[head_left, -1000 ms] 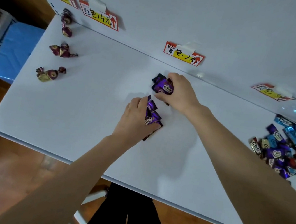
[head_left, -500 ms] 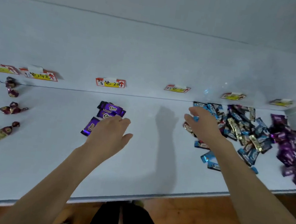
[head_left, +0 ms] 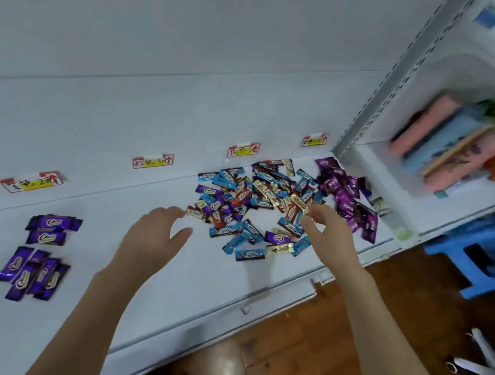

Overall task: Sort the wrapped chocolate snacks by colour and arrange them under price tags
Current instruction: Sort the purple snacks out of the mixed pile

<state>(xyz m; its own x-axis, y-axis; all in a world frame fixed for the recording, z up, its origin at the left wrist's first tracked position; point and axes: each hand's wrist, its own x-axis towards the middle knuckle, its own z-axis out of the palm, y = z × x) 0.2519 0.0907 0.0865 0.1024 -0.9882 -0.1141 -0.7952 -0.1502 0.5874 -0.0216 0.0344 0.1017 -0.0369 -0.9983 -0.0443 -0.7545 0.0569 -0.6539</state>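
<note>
Hands reach over a white shelf (head_left: 110,266) strewn with wrapped chocolate snacks. The left hand (head_left: 155,232) hovers palm-down just left of the mixed pile (head_left: 257,201), fingers relaxed and spread, holding nothing. The right hand (head_left: 328,229) hangs over the pile's right edge, fingers loosely bent and apart, with no wrapper visible in its grasp. Blue, gold, red and purple wrappers lie jumbled beneath two price tags (head_left: 244,149) on the shelf's back wall. Well to the left, sorted purple snacks (head_left: 42,251) lie in two small groups below another tag (head_left: 31,181). Larger purple packets (head_left: 346,194) are heaped at the shelf's right end. A blue stool (head_left: 481,265) stands on the wooden floor (head_left: 330,340).
</note>
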